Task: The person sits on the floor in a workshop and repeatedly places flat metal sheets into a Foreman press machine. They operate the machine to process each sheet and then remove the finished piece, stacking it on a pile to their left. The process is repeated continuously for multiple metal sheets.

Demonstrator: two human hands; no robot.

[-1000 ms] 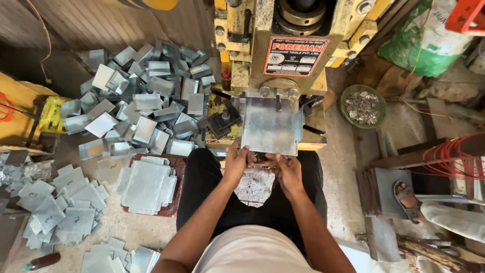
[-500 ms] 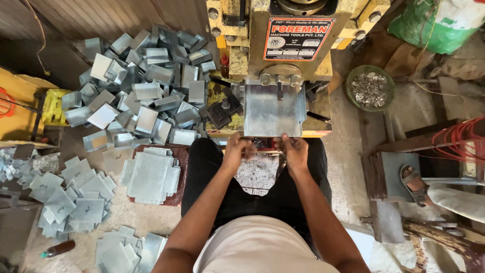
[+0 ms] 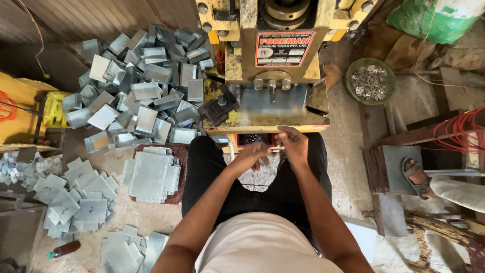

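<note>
A grey metal sheet (image 3: 273,99) lies on the bed of the yellow press (image 3: 268,50), pushed in under the ram, with its near edge towards the person. It is blurred, so its exact outline is hard to read, but it looks roughly square and a little wider than deep, its longer side running left to right across the press.

Neither hand is on it. The left hand (image 3: 254,153) hangs just in front of the press bed with loosely curled fingers, empty as far as the blur lets me tell. The right hand (image 3: 293,144) sits beside it at the bed's front edge, fingers bent in a loose pinch, seemingly on nothing.

Such a sheet should be light and stiff, slick on its faces and probably sharp at the cut edges. The near edge is the obvious place to grip, thumbs on top.

Flat blanks (image 3: 150,174) are stacked to the left, and bent pieces (image 3: 146,86) are piled further back.
</note>
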